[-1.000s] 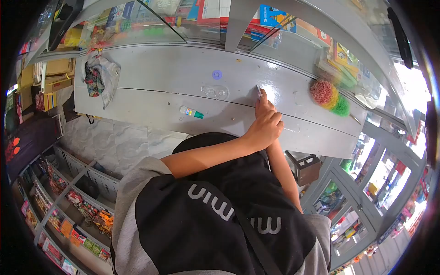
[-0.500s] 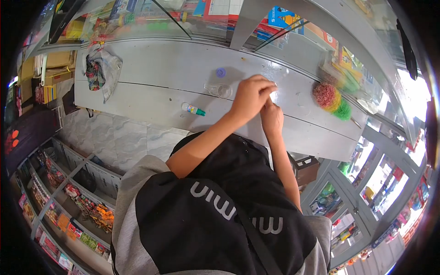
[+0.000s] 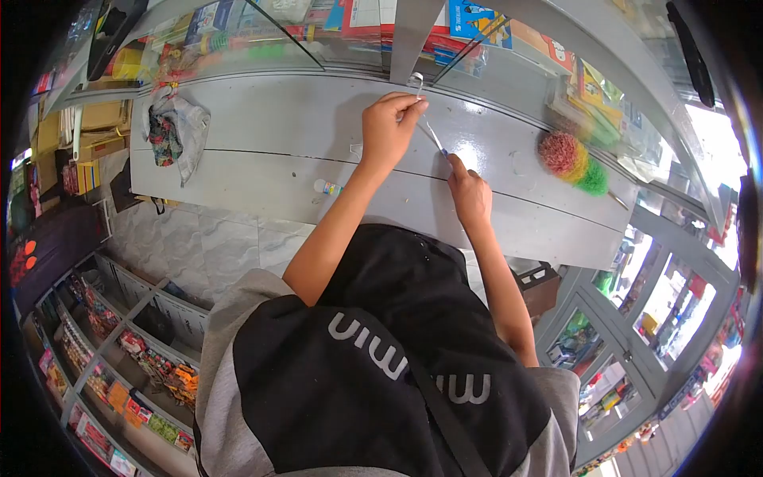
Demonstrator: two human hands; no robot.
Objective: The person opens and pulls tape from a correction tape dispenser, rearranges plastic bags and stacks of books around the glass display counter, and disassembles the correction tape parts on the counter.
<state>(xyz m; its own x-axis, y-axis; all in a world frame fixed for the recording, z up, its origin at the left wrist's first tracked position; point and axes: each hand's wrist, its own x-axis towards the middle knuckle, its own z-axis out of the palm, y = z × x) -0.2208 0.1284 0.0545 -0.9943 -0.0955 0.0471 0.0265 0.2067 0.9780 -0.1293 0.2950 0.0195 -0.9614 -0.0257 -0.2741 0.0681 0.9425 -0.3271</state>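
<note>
My left hand (image 3: 386, 133) is closed in a pinch over the grey counter (image 3: 270, 119). A small, pale curled strip (image 3: 418, 81) sticks up from its fingertips; its kind is unclear. Lower and to the right, my right hand (image 3: 470, 195) grips a slim stick with a blue section and a whitish thin tip (image 3: 438, 141), pointing up and left toward my left hand. A small bottle with a white cap (image 3: 324, 188) lies by my left forearm, which hides part of it. The edge of a clear plastic piece (image 3: 355, 149) shows left of my left wrist.
A red, yellow and green fluffy duster (image 3: 568, 161) lies at the right of the counter. At the left end is a crumpled cloth bag (image 3: 176, 131). A glass display case (image 3: 262, 40) runs along the back. Shelves of packaged goods (image 3: 119, 358) stand lower left.
My hands, together before, are now apart. The left moved up and left, and the slim stick now shows in my right. A blue round piece and most of the clear plastic are now hidden.
</note>
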